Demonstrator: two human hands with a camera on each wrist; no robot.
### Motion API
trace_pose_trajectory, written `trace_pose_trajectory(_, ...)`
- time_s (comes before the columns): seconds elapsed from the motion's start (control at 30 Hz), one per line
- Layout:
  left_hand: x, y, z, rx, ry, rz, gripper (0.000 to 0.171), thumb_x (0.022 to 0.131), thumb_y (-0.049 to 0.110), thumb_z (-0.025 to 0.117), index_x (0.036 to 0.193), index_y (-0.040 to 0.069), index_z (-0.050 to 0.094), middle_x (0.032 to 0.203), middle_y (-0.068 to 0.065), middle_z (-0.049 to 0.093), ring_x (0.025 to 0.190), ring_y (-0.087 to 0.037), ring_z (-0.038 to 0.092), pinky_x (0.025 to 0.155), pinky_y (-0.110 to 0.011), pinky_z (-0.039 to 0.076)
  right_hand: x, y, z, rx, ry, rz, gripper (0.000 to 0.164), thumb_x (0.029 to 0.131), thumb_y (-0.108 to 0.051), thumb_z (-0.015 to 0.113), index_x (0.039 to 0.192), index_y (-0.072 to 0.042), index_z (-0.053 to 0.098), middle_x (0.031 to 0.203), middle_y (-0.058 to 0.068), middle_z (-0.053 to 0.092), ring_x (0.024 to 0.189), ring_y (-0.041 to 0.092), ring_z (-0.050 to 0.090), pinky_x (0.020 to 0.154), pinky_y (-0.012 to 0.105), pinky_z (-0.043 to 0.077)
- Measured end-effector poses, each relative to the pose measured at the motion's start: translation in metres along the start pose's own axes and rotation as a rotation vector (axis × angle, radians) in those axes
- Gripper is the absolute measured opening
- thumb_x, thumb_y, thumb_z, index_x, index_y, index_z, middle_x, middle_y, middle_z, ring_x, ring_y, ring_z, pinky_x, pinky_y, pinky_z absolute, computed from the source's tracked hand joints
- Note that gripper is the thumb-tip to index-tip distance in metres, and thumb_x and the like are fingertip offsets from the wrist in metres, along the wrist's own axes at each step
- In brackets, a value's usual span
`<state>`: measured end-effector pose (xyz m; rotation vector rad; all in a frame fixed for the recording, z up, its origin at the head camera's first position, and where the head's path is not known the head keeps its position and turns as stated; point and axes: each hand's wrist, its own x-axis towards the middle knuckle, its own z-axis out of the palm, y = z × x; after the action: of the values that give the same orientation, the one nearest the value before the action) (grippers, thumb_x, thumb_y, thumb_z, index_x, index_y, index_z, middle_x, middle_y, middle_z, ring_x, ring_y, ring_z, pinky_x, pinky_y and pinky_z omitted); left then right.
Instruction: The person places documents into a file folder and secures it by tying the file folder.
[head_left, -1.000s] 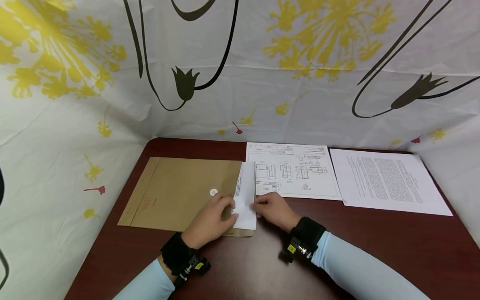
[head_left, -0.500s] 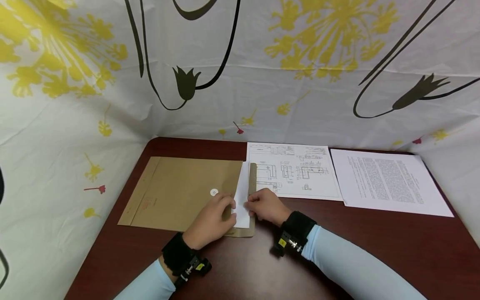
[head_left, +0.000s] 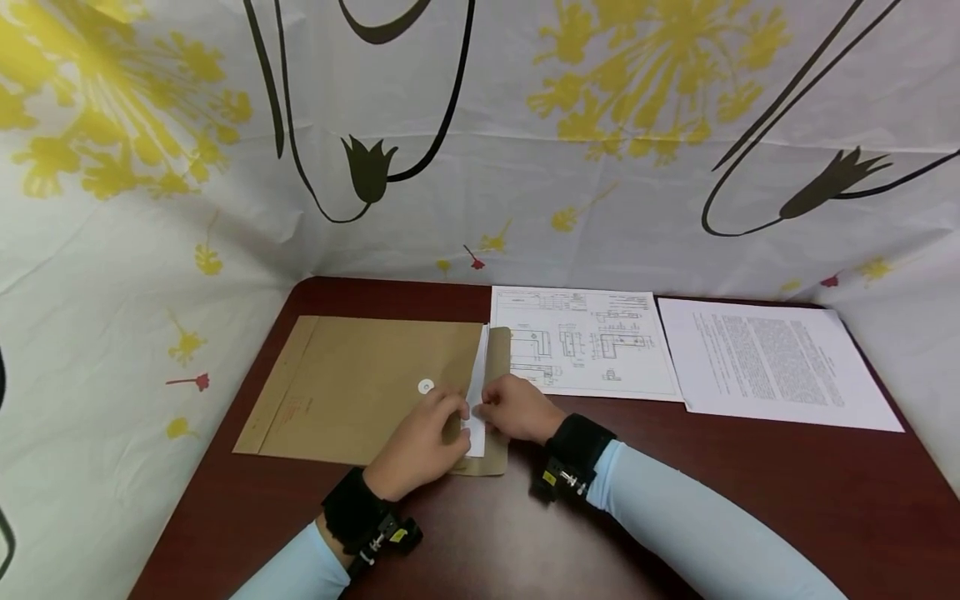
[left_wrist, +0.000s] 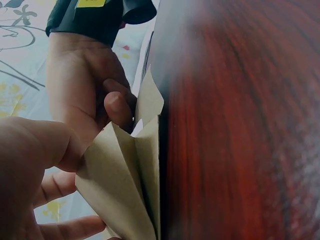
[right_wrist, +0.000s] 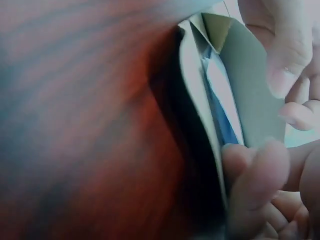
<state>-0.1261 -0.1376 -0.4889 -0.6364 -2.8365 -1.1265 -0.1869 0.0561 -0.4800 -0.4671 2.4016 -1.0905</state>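
Note:
A brown paper envelope (head_left: pixel 367 375) lies flat on the table, its flap (head_left: pixel 498 358) turned out to the right. From its mouth a narrow strip of white paper (head_left: pixel 476 437) sticks out, the rest hidden inside. My left hand (head_left: pixel 420 437) holds the envelope's upper layer at the mouth; in the left wrist view that brown layer (left_wrist: pixel 112 175) is lifted between thumb and fingers. Over the flap, my right hand (head_left: pixel 519 410) pinches the paper's edge. The right wrist view has the paper (right_wrist: pixel 226 95) between the envelope's two layers, my right fingertips (right_wrist: pixel 270 165) at its edge.
A sheet with technical drawings (head_left: pixel 585 342) lies behind the flap. To its right is a sheet of printed text (head_left: pixel 780 362). A patterned cloth (head_left: pixel 480 167) hangs behind the dark red table (head_left: pixel 712 475).
My right hand has moved left, and the white paper has slid further into the envelope, uncovering the flap. My left hand has stayed at the mouth.

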Motion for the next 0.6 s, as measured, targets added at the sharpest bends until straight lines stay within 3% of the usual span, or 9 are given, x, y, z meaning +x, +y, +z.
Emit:
trace_pose_trajectory(0.2, 0.001, 0.0, -0.001, -0.026, -0.009, -0.022, 0.014, 0.089, 0.013, 0.064, 0.102, 0.014, 0.062, 0.121, -0.001, 0.055, 0.106, -0.015, 0.057, 0.088, -0.033, 0.049, 0.005, -0.008, -0.001, 0.02, -0.049, 0.028, 0.028, 0.098, -0.02, 0.063, 0.073, -0.009, 0.065, 0.064, 0.0, 0.066, 0.048, 0.013, 0.062, 0.051, 0.025, 0.045)
trace_pose_trajectory(0.33, 0.001, -0.001, -0.001, -0.019, -0.002, -0.019, 0.014, 0.088, 0.012, 0.065, 0.101, 0.015, 0.061, 0.115, 0.001, 0.054, 0.099, -0.013, 0.055, 0.085, -0.031, 0.048, 0.009, -0.009, 0.003, 0.076, -0.056, 0.039, 0.023, 0.098, -0.013, 0.059, 0.077, -0.007, 0.067, 0.065, 0.002, 0.065, 0.046, 0.012, 0.06, 0.05, 0.024, 0.045)
trace_pose_trajectory(0.6, 0.0, -0.001, 0.0, 0.014, -0.006, -0.031, 0.014, 0.086, 0.012, 0.066, 0.099, 0.015, 0.06, 0.11, 0.002, 0.053, 0.094, -0.013, 0.052, 0.082, -0.029, 0.046, 0.012, -0.011, 0.008, 0.047, -0.026, 0.034, 0.028, 0.096, -0.01, 0.059, 0.069, -0.006, 0.062, 0.062, 0.003, 0.065, 0.047, 0.014, 0.06, 0.048, 0.025, 0.044)
